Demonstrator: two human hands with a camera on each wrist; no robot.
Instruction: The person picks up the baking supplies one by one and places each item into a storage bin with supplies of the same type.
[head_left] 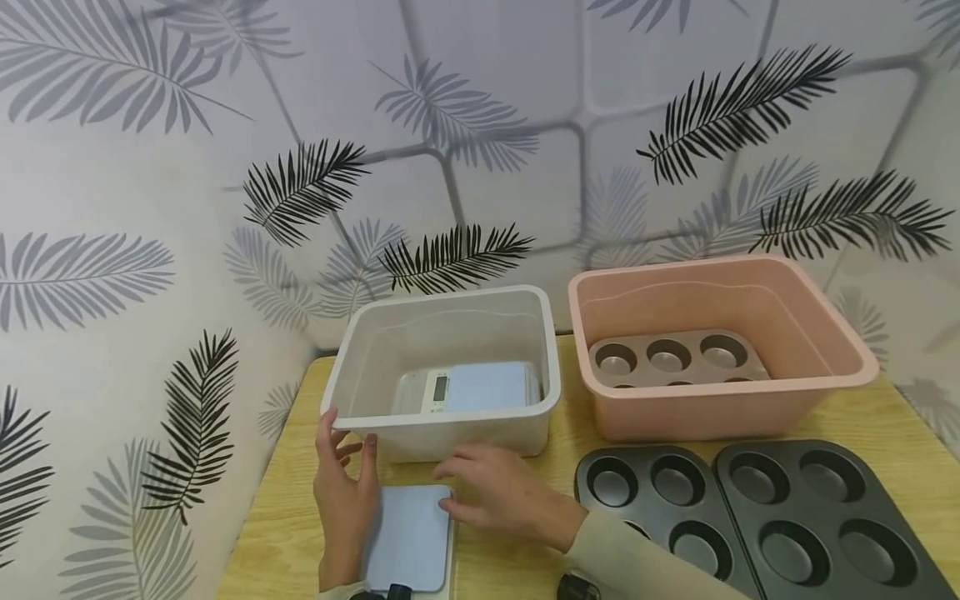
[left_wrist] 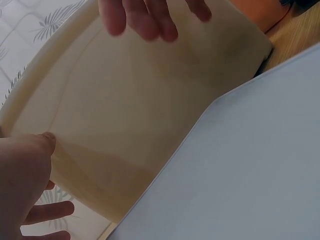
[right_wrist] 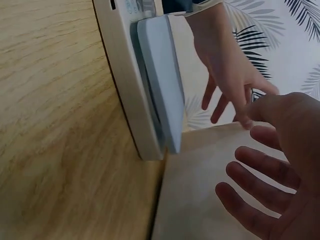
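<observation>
A white plastic bin (head_left: 450, 421) stands at the back of the table, holding a kitchen scale (head_left: 486, 387) with a pale blue platform. My left hand (head_left: 347, 496) is at its front left corner. In the left wrist view its thumb (left_wrist: 47, 142) touches the bin's front wall, while the other fingers spread loosely past the edge. A second kitchen scale (head_left: 408, 537) lies on the table in front of the bin, between my hands. My right hand (head_left: 506, 492) hovers by this scale's far right corner, fingers relaxed and slightly bent, with nothing in it.
To the right stands a pink bin (head_left: 712, 412) with a muffin pan (head_left: 667, 357) inside. Two dark muffin pans (head_left: 701, 500) (head_left: 817, 504) lie side by side in front of it. A wall with a leaf pattern (head_left: 480, 167) rises behind the wooden table (head_left: 281, 500).
</observation>
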